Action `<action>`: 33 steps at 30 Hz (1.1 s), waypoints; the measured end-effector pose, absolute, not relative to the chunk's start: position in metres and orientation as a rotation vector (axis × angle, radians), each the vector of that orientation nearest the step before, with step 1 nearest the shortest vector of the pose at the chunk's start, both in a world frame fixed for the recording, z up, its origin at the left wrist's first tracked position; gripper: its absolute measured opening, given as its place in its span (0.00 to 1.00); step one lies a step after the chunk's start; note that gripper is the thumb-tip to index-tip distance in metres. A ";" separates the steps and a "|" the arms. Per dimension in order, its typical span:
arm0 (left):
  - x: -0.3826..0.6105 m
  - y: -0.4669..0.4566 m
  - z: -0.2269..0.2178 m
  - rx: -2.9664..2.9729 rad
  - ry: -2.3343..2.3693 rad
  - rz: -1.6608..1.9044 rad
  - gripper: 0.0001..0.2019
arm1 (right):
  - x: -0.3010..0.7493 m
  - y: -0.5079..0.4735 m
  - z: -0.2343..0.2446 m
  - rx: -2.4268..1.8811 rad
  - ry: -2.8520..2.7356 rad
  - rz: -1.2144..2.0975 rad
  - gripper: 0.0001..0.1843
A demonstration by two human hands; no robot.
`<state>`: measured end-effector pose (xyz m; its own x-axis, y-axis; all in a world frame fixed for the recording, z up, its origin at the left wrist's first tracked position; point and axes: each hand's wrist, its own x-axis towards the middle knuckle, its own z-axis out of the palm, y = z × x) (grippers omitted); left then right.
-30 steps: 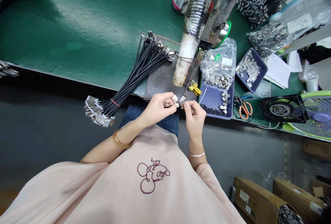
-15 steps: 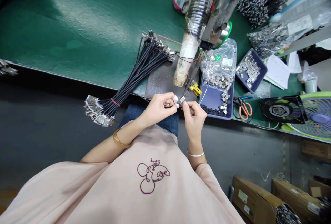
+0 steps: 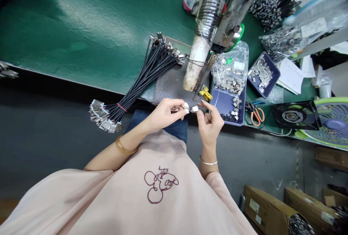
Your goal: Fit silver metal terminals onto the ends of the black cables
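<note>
My left hand point(image 3: 166, 112) is closed in a pinch on a small silver metal connector shell point(image 3: 194, 109) at the bench's front edge. Its fingertip wears a pale cot. My right hand point(image 3: 210, 122) sits just right of the shell, palm turned up, fingers curled loosely and partly apart, with the thumb and forefinger close to the shell. Whether the right fingers touch the shell I cannot tell. A bundle of black cables point(image 3: 141, 79) with metal ends, tied with a red band, lies to the left across the bench edge.
A dark mat point(image 3: 170, 83) lies under a soldering fixture with a ribbed hose point(image 3: 210, 7). A blue tray point(image 3: 227, 103) holds loose metal shells beside a plastic bag of them point(image 3: 231, 68). Orange-handled pliers point(image 3: 255, 113), a fan point(image 3: 326, 121) and cardboard boxes point(image 3: 272, 209) stand to the right.
My right hand has let go its pinch, turned palm up and drawn slightly to the right. The left hand keeps hold of the metal shell in nearly the same place.
</note>
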<state>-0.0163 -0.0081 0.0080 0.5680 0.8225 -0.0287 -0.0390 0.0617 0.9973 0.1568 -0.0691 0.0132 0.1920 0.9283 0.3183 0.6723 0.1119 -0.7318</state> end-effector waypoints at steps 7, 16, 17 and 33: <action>-0.018 -0.009 0.011 1.304 0.683 0.741 0.06 | 0.160 -0.062 0.016 -1.542 -1.508 0.831 0.17; -0.009 -0.011 0.007 1.281 0.765 0.818 0.09 | 0.159 -0.073 0.020 -1.444 -1.273 0.373 0.13; -0.009 -0.010 0.007 1.276 0.774 0.829 0.10 | 0.160 -0.075 0.020 -1.426 -1.240 0.366 0.13; 0.006 -0.006 0.004 1.250 0.969 0.947 0.08 | 0.150 -0.055 0.016 -1.454 -1.367 0.681 0.03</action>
